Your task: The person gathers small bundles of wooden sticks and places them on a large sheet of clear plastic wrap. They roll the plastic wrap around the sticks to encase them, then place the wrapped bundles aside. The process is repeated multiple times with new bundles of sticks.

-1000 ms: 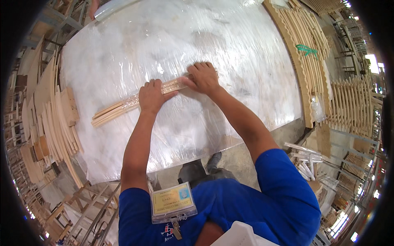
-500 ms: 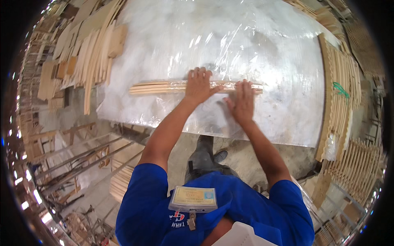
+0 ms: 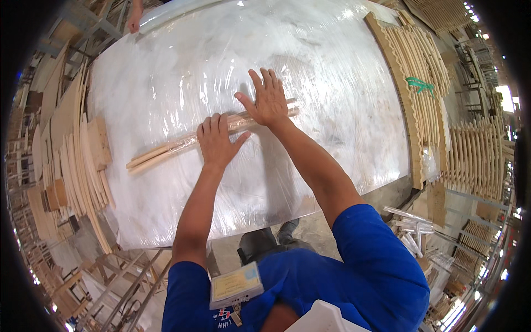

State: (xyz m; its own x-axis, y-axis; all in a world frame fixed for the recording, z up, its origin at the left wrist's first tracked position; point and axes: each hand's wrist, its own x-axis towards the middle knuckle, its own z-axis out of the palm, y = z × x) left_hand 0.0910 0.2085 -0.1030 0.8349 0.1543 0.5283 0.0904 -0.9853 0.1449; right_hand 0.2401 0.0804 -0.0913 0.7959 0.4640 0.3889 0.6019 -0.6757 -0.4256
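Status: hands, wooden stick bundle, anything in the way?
Left hand open across the wooden stick bundle; right hand open over its right part. Clear film around it, left ends sticking out. Another person's hand far left, away from it.

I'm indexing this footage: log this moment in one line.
left hand: on wooden stick bundle | right hand: over its right part, fingers spread | bundle: partly film-wrapped, on plastic-covered table

The left grip (image 3: 217, 141) lies palm down, fingers bent forward, thumb stretched toward the right grip (image 3: 267, 102), which sits farther forward, fingers spread. Behind the grips, left forearm (image 3: 196, 216) and right forearm (image 3: 315, 163) slant outward.
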